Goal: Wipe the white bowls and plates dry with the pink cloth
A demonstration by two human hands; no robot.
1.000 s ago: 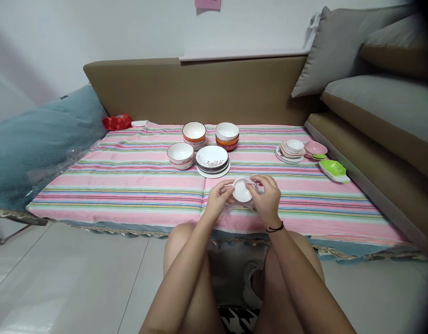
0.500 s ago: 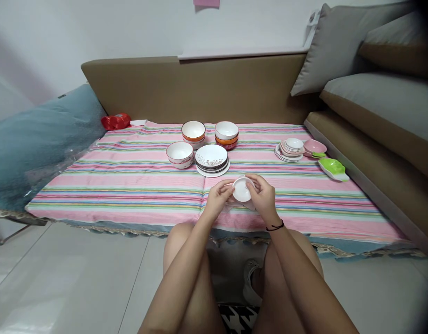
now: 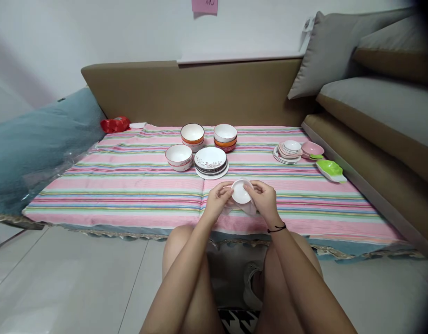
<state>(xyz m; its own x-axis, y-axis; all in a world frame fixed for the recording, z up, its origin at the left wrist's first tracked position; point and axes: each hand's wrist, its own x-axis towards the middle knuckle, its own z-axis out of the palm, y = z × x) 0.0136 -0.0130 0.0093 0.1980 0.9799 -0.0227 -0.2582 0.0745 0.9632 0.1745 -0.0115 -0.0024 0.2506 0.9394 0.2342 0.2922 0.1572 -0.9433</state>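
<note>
A small white dish (image 3: 240,193) is tilted toward me above the near part of the striped cloth (image 3: 130,204). My left hand (image 3: 219,198) grips its left edge, thumb at the rim. On the other side, my right hand (image 3: 263,198) holds the dish with the thumb pressed inside it. A pale, thin cloth or tissue (image 3: 249,208) hangs beneath the dish between my hands; which fingers hold it is hidden. Just beyond my hands is a stack of plates (image 3: 210,158), the top one with a floral pattern.
Bowl stacks (image 3: 192,133) (image 3: 225,133) and a red-rimmed bowl (image 3: 179,157) stand behind the plates. To the right are small stacked dishes (image 3: 291,147), a pink bowl (image 3: 312,149) and a green leaf-shaped dish (image 3: 330,170). Cushions (image 3: 370,102) pile at the right; a red bundle (image 3: 115,124) lies far left.
My right thumb has shifted slightly over the inside of the dish, and the pale cloth hangs a little differently. The view has tilted up slightly. Both hands keep hold.
</note>
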